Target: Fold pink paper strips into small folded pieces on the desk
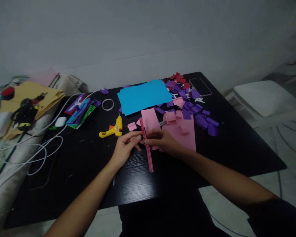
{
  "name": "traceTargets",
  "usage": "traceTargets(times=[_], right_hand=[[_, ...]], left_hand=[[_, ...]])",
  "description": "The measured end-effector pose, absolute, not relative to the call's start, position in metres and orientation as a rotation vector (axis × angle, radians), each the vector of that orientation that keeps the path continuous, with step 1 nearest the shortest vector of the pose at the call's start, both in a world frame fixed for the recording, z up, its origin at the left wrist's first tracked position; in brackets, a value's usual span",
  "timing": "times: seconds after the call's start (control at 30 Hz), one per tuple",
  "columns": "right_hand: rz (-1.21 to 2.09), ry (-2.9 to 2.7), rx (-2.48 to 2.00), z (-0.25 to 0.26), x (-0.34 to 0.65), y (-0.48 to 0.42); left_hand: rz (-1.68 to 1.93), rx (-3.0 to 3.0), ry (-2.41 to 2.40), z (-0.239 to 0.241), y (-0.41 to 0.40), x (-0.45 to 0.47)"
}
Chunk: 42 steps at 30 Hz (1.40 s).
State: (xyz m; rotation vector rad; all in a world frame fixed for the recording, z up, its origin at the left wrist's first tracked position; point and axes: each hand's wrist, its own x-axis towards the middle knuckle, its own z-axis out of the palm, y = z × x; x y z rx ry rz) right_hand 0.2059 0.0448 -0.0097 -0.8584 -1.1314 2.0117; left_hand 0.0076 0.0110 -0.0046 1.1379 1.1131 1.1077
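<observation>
pinching folded pink strip [150,161] with left hand [125,148] and right hand [163,141], bare black table [88,171] toward near edge

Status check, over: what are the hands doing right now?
Hands: left hand and right hand both pinch pink folded strip. Nearby left: yellow glue gun, apart. Under right hand: pink sheet.

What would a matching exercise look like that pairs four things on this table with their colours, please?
Things:
1 glue gun
2 large flat sheet
3 folded strip, held by left hand and right hand
4 folded pieces furthest right

Colours:
A purple
B pink
C yellow
D blue

Pairs: 1-C; 2-D; 3-B; 4-A
</observation>
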Motion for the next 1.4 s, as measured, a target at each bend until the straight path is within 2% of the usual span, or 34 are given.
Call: traceTargets(times=[0.93, 1.4], right_hand=[[2.026, -1.148, -0.752, -0.016, 0.209, 0.048], [2.030, -1.210, -0.751, -0.012, 0.207, 0.041]], left_hand=[[1.183, 1.092, 0.950, -0.007, 0.010, 0.006], [1.149, 1.106, 1.023, -0.003, 0.011, 0.012]])
